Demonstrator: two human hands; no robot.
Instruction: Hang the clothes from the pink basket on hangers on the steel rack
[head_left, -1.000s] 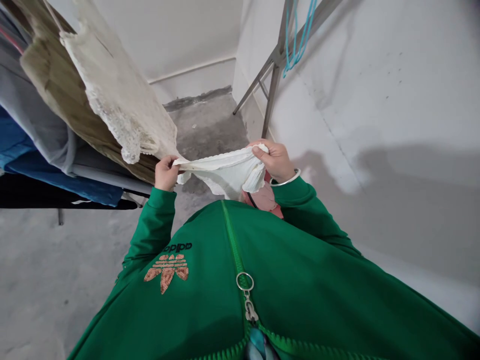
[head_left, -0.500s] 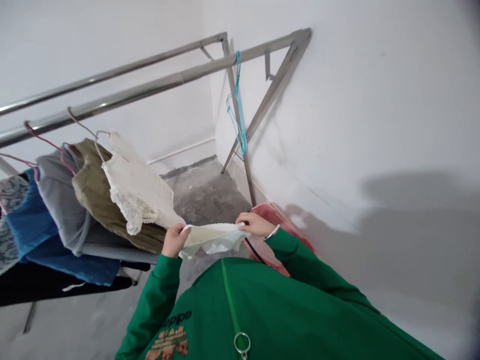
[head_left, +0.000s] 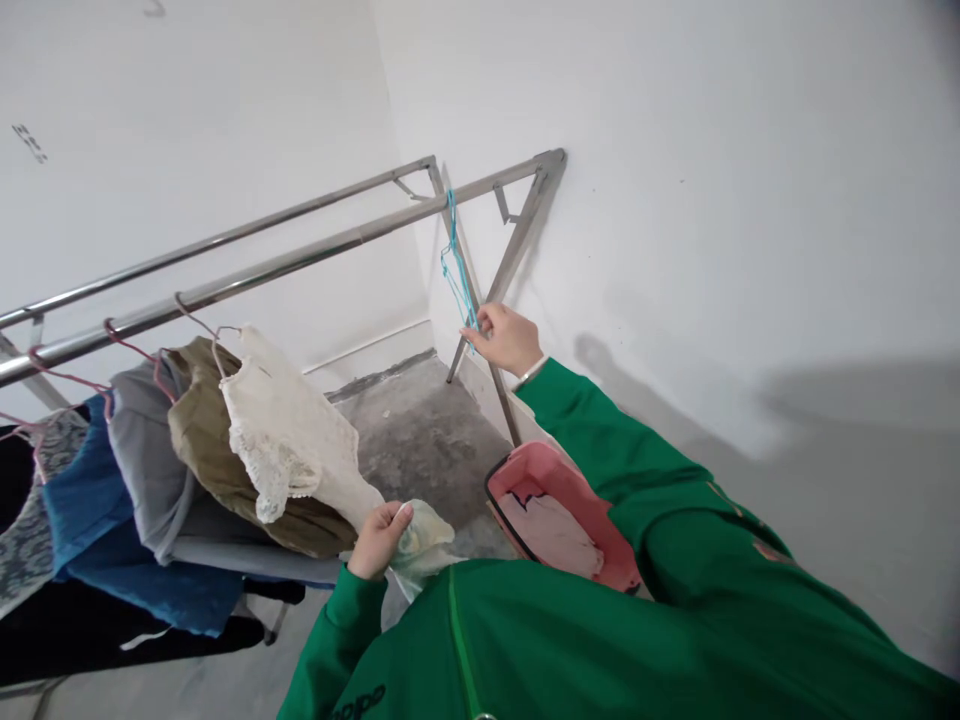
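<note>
My left hand (head_left: 380, 540) is closed on the edge of a small whitish garment (head_left: 425, 533), which hangs limp beside my jacket. Its kind is not clear from its folds. Just behind that hand hangs the hem of a white lace-trimmed top (head_left: 289, 425). My right hand (head_left: 508, 338) reaches up to the thin blue clothes hangers (head_left: 459, 275) on the rack's front bar. Its thumb and fingers pinch their lower end; the exact number of hangers gripped is hard to see.
A metal drying rack (head_left: 292, 265) stands along the wall. On its left part hang an olive garment (head_left: 214, 450), a grey one (head_left: 142, 450), a blue one (head_left: 90, 490) and others. A pink basket (head_left: 600, 500) with pale cloth inside stands low on the right.
My right hand has let go of the whitish garment and moved up to the blue hangers. The garment, stretched between both hands before, now droops from my left hand. The view has shifted.
</note>
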